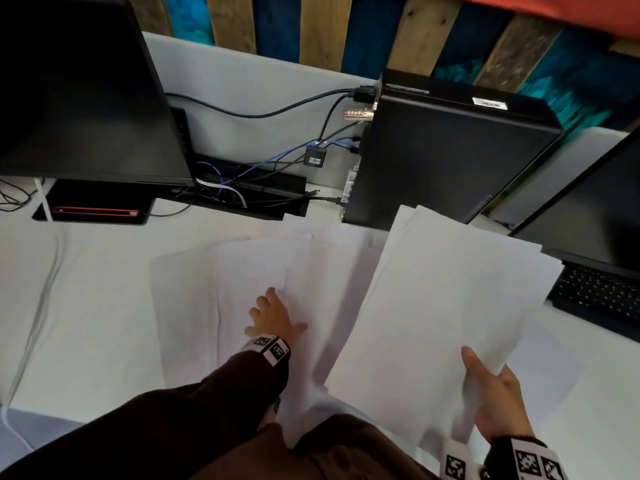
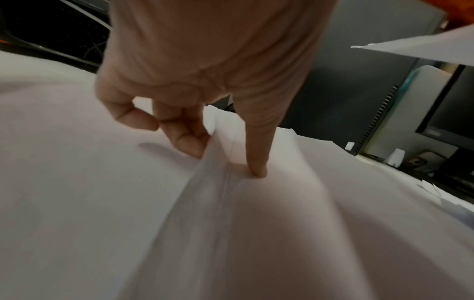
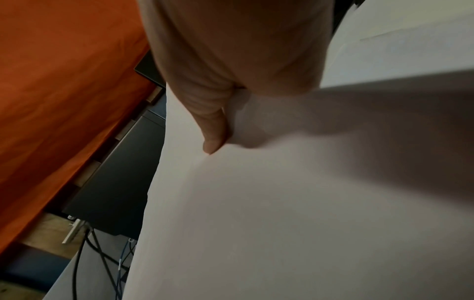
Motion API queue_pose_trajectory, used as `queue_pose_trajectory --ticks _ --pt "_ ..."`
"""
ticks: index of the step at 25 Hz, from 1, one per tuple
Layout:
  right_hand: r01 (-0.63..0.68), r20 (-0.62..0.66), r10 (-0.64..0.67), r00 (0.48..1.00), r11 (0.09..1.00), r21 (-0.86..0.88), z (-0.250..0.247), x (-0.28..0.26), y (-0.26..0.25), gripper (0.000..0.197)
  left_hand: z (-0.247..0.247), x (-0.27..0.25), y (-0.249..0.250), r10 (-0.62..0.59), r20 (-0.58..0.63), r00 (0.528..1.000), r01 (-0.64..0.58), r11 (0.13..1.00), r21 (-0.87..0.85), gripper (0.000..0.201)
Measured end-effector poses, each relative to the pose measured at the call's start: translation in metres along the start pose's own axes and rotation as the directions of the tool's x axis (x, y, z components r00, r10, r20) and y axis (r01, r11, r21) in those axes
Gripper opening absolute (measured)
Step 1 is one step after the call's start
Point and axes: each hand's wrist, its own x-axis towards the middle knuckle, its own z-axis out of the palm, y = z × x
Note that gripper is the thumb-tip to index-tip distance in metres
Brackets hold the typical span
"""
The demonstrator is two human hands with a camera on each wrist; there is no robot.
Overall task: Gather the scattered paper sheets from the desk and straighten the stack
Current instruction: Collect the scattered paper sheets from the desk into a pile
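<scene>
Several white paper sheets (image 1: 242, 271) lie fanned and overlapping on the white desk (image 1: 86, 306). My left hand (image 1: 273, 317) is on them; in the left wrist view its thumb (image 2: 256, 154) presses on top of one sheet (image 2: 282, 203) while curled fingers (image 2: 184, 138) lift that sheet's edge from below. My right hand (image 1: 495, 403) holds a loosely aligned paper stack (image 1: 450, 289) tilted above the desk's right side. Its thumb (image 3: 212, 132) lies on top of the stack (image 3: 256, 203), and the other fingers are hidden underneath. One more sheet (image 1: 550, 362) lies under the raised stack.
A dark monitor (image 1: 76, 91) stands at back left and a black computer tower (image 1: 450, 157) at back centre-right, with tangled cables (image 1: 242, 181) between them. A black keyboard (image 1: 599, 292) and a second screen (image 1: 588, 209) sit at the right. A white cable (image 1: 45, 296) crosses the desk's left side.
</scene>
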Motion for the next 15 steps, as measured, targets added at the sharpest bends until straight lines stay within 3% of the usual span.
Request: queue_pose_trajectory --ticks 4,6,8,11,13,15 --pt "-0.013 0.024 0.014 1.000 1.000 -0.018 0.000 -0.002 0.003 0.024 0.000 0.017 0.005 0.074 0.131 0.989 -0.061 0.993 -0.100 0.052" --pt "-0.025 0.058 0.026 0.998 0.999 -0.020 0.003 -0.003 0.005 0.019 0.002 0.016 0.002 0.173 0.151 0.973 -0.156 0.981 -0.119 0.030" --pt "-0.052 0.107 0.051 0.993 0.999 0.011 0.009 -0.003 0.007 0.018 0.002 0.010 0.000 0.298 0.159 0.941 -0.266 0.944 -0.193 0.045" --pt "-0.051 0.175 0.053 0.983 0.999 -0.015 0.023 0.001 0.004 0.036 -0.020 -0.013 -0.003 0.501 0.190 0.845 -0.321 0.757 -0.569 0.044" --pt "-0.033 0.198 0.040 0.979 0.999 -0.035 0.036 0.003 0.001 0.048 -0.042 -0.032 -0.006 0.566 0.202 0.799 -0.250 0.618 -0.746 0.034" --pt "0.010 0.211 -0.004 0.977 1.000 -0.027 0.052 0.005 -0.002 0.053 -0.059 -0.047 -0.011 0.595 0.227 0.771 -0.169 0.534 -0.828 0.031"
